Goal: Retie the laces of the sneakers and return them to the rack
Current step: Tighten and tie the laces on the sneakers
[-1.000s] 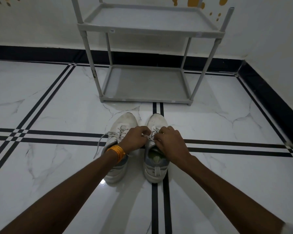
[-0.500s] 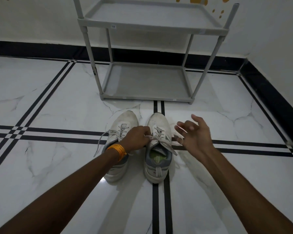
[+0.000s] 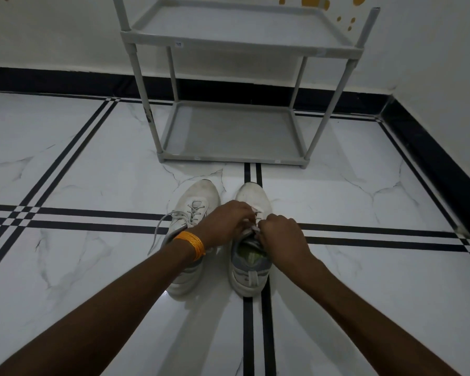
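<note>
Floor of white marble crossed by paired black lines carries everything here. At the far left nothing lies on it but the line crossings. The left arm reaches forward and inward from the lower left corner, nearly straight, with an orange band round the wrist. The left hand is curled, knuckles up, its fingertips pinched on the laces of the right sneaker; its wrist passes over the left sneaker. That left sneaker's lace hangs loose, one end trailing onto the floor on its outer side. Two sneakers in all, white, stand side by side, close but apart, toes pointing to the rack. The right hand is also curled shut on the same laces, just beside the left hand, fingers nearly touching over the shoe's tongue. The right arm runs back to the lower right corner, slightly bent at the wrist. One grey rack with two shelves visible stands beyond the toes, near the wall, both shelves bare.
</note>
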A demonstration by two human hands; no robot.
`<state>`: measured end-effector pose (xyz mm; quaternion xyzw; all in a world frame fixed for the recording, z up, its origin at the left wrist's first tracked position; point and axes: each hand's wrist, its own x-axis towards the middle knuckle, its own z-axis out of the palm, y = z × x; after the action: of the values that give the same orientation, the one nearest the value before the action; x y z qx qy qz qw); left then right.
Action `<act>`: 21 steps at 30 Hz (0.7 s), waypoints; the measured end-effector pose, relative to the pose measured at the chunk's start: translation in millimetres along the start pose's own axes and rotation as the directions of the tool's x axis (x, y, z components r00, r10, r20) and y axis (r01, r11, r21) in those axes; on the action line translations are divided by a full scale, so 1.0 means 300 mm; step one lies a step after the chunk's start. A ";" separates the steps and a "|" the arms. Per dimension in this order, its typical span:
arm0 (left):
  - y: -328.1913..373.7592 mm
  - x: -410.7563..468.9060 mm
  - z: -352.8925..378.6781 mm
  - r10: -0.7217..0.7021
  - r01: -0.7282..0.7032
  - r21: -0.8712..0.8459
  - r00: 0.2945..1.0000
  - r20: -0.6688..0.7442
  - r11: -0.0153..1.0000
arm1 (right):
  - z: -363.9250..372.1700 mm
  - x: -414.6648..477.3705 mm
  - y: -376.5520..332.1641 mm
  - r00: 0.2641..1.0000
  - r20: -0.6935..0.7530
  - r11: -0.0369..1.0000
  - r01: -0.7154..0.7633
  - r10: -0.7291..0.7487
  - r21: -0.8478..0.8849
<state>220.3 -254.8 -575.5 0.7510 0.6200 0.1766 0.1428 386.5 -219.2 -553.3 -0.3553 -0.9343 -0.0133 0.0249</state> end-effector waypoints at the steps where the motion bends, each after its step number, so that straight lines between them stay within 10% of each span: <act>1: 0.001 -0.008 0.003 0.011 -0.011 0.021 1.000 -0.021 1.000 | 0.007 -0.007 -0.002 1.000 0.004 1.000 0.021 -0.021 -0.019; 8: 0.011 -0.028 0.029 0.122 -0.130 0.290 0.991 0.047 0.948 | -0.003 -0.013 0.012 0.996 0.065 0.991 0.061 -0.054 -0.116; 14: 0.007 -0.032 0.023 -0.058 0.024 0.150 0.972 0.229 0.988 | 0.051 -0.065 0.067 0.968 -0.051 0.965 0.237 -0.244 -0.109; 21: 0.039 -0.054 0.031 0.019 -0.063 0.365 0.992 0.123 0.929 | 0.033 -0.092 0.063 0.990 0.028 0.978 0.143 -0.140 -0.151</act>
<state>232.0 -272.9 -580.2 0.7863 0.6169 0.0156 0.0320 419.1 -223.0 -564.5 -0.2888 -0.9536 -0.0837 -0.0115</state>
